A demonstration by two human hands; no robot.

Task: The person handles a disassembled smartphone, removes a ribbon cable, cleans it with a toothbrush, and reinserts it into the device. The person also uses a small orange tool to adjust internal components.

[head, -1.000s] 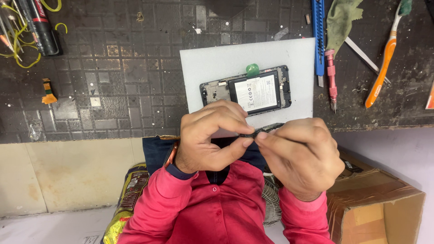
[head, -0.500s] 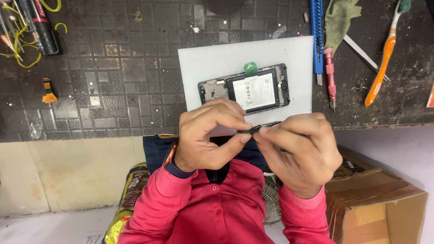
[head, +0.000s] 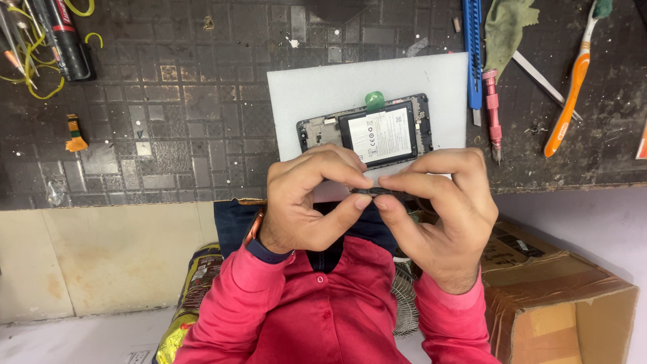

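Both hands pinch one small dark strip-like part point(head: 385, 192) between thumb and forefinger tips: left hand point(head: 306, 199) on its left end, right hand point(head: 438, 209) on its right end, fingertips of the two hands nearly meeting. Part is mostly hidden by the fingers; too small to identify beyond a thin dark piece, possibly a connector or bracket. It is held in the air just in front of the bench edge, near the body, below the opened phone point(head: 367, 131). Phone lies back-off on a white mat point(head: 317, 87), battery exposed, with a green pick point(head: 375, 101) touching its top edge. Right of the mat: blue utility knife point(head: 472, 47), pink screwdriver point(head: 493, 111), tweezers point(head: 539, 74), orange toothbrush point(head: 569, 87), green cloth point(head: 505, 27). A cardboard box point(head: 559, 296) sits low on the right. Judgement: step in hand looks like inspecting or working the small part by fingertip, separate from the phone, which is untouched. The next move likely calls for fine, even fingertip pressure and a steady hold, since so thin a piece could bend or slip and fall toward the lap.
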